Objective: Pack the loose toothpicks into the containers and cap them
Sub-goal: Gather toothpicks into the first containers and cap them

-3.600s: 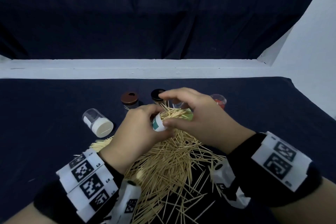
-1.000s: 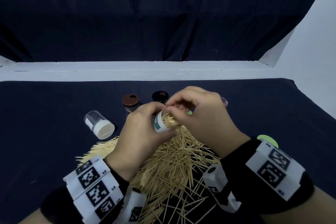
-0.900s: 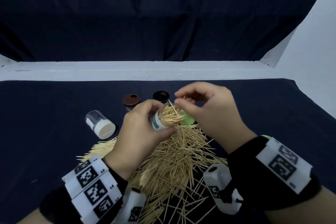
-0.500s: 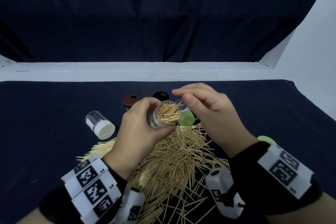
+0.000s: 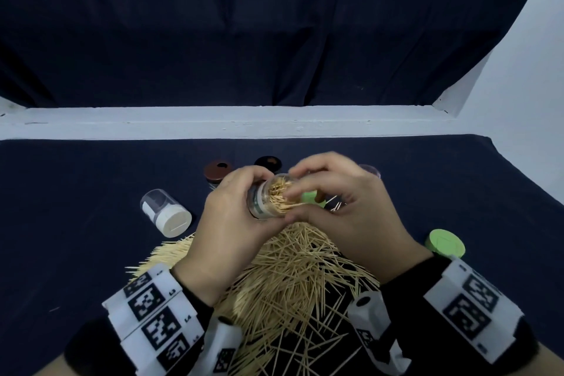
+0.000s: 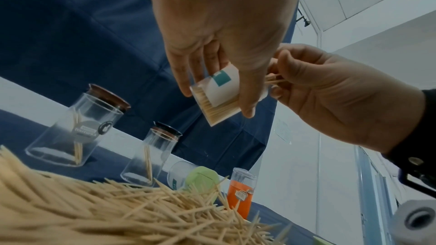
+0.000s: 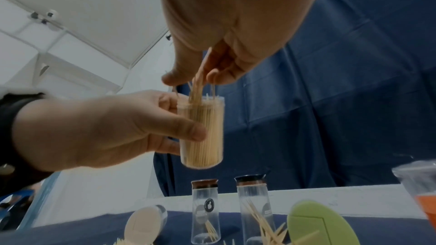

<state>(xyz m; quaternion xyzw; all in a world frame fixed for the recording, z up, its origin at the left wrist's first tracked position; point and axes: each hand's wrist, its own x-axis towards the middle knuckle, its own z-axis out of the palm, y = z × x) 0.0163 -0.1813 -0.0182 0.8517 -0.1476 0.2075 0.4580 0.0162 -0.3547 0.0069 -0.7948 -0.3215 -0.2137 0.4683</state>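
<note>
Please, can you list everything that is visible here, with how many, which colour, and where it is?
Held container: 1, clear with white and teal label, packed with toothpicks, gripped above the pile.
Loose toothpicks: large pile, pale wood, on the cloth under both hands.
White-capped container: 1, clear, lying on its side, left of the pile.
Dark-lidded glass jars: 2, clear, upright behind the pile, a few toothpicks inside each.
Green-capped container: 1, clear, lying behind the pile.
Orange-label container: 1, clear, upright, uncapped, far right.
Green cap: 1, loose, right of the pile.
Table cloth: 1, dark blue.
Left hand: grips the held container.
Right hand: pinches toothpicks at its mouth.
</note>
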